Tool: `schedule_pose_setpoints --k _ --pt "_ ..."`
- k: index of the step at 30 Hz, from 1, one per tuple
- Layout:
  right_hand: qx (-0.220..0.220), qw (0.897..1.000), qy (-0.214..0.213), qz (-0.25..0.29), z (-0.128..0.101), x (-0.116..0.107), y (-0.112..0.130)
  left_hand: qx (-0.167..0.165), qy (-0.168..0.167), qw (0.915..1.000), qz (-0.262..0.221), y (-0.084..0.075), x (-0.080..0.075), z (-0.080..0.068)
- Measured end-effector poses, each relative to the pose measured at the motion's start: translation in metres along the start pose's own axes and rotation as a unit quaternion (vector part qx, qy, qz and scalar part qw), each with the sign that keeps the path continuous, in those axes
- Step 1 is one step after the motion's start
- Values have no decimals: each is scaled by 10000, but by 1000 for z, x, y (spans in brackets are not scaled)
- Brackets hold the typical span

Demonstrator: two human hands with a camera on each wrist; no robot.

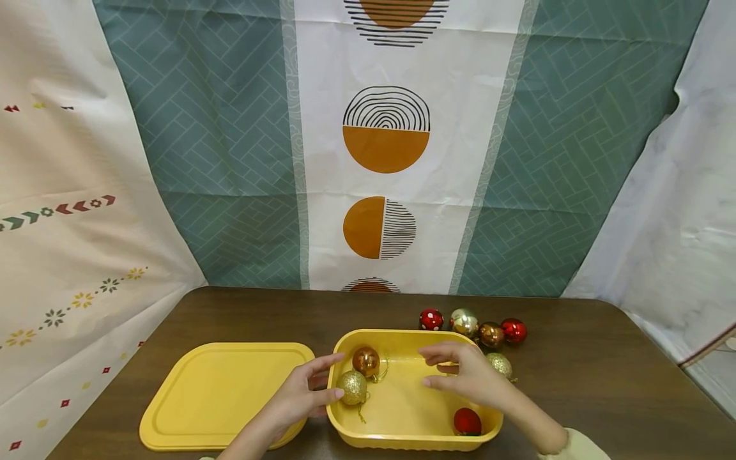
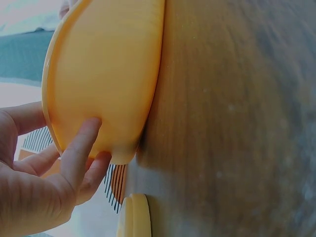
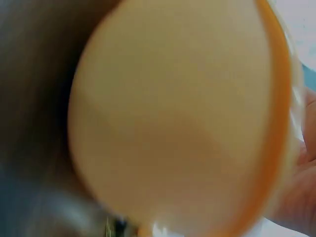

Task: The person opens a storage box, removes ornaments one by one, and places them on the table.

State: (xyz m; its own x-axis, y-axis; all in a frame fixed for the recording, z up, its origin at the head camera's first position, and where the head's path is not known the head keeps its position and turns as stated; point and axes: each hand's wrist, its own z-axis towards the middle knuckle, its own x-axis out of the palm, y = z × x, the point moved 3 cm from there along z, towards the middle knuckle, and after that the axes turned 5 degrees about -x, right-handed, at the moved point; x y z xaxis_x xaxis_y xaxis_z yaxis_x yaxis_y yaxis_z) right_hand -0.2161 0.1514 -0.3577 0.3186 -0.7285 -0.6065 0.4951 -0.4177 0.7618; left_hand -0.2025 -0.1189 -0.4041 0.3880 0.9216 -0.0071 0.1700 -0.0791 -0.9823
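Three ornaments sit inside our yellow tub [image 1: 402, 409]: a copper bauble [image 1: 366, 361] and a gold glitter bauble [image 1: 352, 387] close together at its left wall, a red bauble [image 1: 467, 421] in the near right corner. We find no brand, label or writing on tub or lid. Tub stands on the dark wooden table [image 1: 586, 377], near edge toward us; its flat yellow lid [image 1: 221, 393] lies just beside it on the left.

Our left hand [image 1: 299, 396] rests against the tub's left outer wall, fingers fairly straight, thumb over the rim near the gold glitter bauble; left wrist view shows fingertips [image 2: 91, 128] touching the wall, holding nothing. Our right hand [image 1: 466, 374] hovers over the tub's right half, fingers spread and relaxed, nothing in it. Right wrist view is blurred, mostly yellow plastic.

Behind the tub: a spotted red bauble [image 1: 430, 319], a pale gold bauble [image 1: 464, 322], a bronze bauble [image 1: 490, 334], a shiny red bauble [image 1: 513, 330]. A second glitter bauble [image 1: 501, 364] lies just right of the tub, by the right hand
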Motion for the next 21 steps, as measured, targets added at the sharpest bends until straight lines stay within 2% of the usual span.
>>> schedule_pose_setpoints --k 11,17,21 --pt "-127 9996 213 113 25 55 12 1 11 10000 25 0 0 0" --pt "-295 9992 256 103 36 73 20 21 44 10000 45 0 0 0" --pt "-161 9994 296 28 41 80 27 58 24 10000 66 0 0 -1"
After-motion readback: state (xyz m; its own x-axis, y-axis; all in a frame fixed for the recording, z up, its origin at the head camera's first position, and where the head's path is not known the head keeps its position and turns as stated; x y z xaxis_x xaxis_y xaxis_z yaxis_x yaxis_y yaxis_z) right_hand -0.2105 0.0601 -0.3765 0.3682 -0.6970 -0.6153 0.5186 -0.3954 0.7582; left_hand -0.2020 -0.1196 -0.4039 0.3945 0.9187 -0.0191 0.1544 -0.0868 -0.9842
